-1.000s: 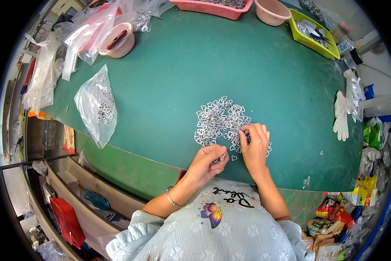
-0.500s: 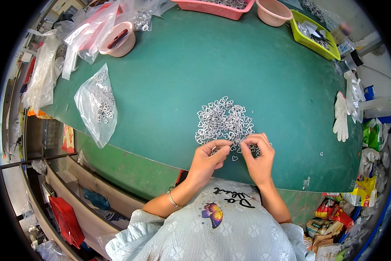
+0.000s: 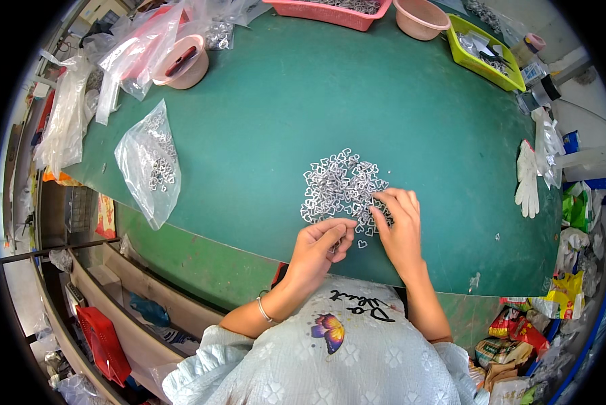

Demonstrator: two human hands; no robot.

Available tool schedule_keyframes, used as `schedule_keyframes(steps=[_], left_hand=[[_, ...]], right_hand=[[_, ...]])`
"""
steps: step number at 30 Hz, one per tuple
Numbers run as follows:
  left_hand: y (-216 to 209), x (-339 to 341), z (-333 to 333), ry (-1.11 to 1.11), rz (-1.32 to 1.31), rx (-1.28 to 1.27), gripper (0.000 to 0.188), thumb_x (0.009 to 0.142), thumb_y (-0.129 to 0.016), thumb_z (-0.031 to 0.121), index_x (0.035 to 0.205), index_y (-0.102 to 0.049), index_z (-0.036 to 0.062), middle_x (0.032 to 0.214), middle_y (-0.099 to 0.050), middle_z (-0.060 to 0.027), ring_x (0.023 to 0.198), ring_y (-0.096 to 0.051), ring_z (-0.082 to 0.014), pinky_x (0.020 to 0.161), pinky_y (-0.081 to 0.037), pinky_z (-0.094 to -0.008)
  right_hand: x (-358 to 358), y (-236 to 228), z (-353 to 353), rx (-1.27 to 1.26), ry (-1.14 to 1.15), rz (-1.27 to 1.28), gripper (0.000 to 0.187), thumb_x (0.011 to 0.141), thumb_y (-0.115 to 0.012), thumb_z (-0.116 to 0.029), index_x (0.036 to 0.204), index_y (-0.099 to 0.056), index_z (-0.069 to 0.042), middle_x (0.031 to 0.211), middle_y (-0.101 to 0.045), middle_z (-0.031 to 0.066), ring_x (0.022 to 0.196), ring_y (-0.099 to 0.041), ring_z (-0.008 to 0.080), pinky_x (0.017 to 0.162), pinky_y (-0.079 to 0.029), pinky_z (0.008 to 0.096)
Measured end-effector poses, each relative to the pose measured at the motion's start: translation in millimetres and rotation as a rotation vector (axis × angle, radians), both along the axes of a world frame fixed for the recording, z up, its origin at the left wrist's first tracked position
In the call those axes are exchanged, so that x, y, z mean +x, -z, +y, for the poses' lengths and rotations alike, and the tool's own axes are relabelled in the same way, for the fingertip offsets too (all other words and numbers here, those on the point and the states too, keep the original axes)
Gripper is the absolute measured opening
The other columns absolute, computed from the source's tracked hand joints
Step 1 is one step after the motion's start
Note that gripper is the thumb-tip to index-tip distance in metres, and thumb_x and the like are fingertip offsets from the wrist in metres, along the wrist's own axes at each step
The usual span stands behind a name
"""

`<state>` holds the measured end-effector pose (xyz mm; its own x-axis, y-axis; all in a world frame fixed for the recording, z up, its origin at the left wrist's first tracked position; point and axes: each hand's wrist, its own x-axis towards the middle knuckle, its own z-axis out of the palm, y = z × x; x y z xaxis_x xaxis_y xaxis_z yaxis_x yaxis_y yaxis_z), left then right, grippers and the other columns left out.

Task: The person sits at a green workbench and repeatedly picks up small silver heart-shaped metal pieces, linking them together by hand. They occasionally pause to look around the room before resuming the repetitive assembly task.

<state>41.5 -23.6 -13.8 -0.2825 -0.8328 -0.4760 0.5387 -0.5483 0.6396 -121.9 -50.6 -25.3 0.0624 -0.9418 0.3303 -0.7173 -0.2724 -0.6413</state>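
A heap of small silvery heart-shaped metal rings point(image 3: 340, 185) lies on the green tabletop in front of me. My left hand point(image 3: 316, 250) is at its near edge, fingers curled and thumb pressed in. A few heart-shaped rings show partly between those fingers; the rest of the palm is hidden. My right hand point(image 3: 401, 223) reaches over the heap's right side, thumb and fingertips apart and touching or just above the rings there. One loose heart-shaped ring point(image 3: 362, 244) lies between my hands, just off the heap.
To the left lies a clear plastic bag point(image 3: 151, 165) with more rings in it. Along the far edge stand a pink bowl point(image 3: 181, 64), a pink tray point(image 3: 330, 15), another bowl point(image 3: 421, 20) and a yellow-green tray point(image 3: 482, 61). A white glove point(image 3: 527, 179) rests at the right edge.
My right hand has moved up and away from my left, its thumb and fingers parting over the heap's right side. My left hand stays near the heap, curled in more.
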Motion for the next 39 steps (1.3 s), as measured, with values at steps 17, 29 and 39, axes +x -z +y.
schedule_keyframes(steps=[17,29,39], left_hand=[[6,-4,0,0.059,0.004,-0.040,0.020,0.087,-0.054,0.011,0.103,-0.058,0.0004,0.067,-0.045,0.0035,0.059,-0.038,-0.0048,0.049,-0.029,-0.0186],[1,5,-4,0.213,-0.052,-0.379,0.024,0.088,-0.053,0.015,0.106,-0.058,0.0006,0.079,-0.060,-0.0030,0.073,-0.054,-0.0078,0.061,-0.042,-0.0204],[24,-4,18,-0.105,-0.035,-0.466,0.019,0.084,-0.059,0.015,0.090,-0.059,-0.0032,0.068,-0.057,-0.0031,0.056,-0.053,-0.0068,0.053,-0.044,-0.0213]], right_hand=[[-8,-3,18,0.641,0.068,-1.074,0.013,0.087,-0.054,-0.008,0.095,-0.059,0.002,0.082,-0.061,0.0063,0.073,-0.055,0.0113,0.067,-0.043,0.0235],[2,-3,38,0.881,-0.152,-1.382,0.024,0.087,-0.049,-0.004,0.108,-0.053,0.008,0.089,-0.059,0.0085,0.073,-0.052,0.0129,0.066,-0.043,0.0254],[19,-18,45,0.849,-0.212,-1.144,0.019,0.088,-0.051,-0.008,0.099,-0.053,0.008,0.078,-0.055,0.0075,0.067,-0.049,0.0125,0.063,-0.041,0.0236]])
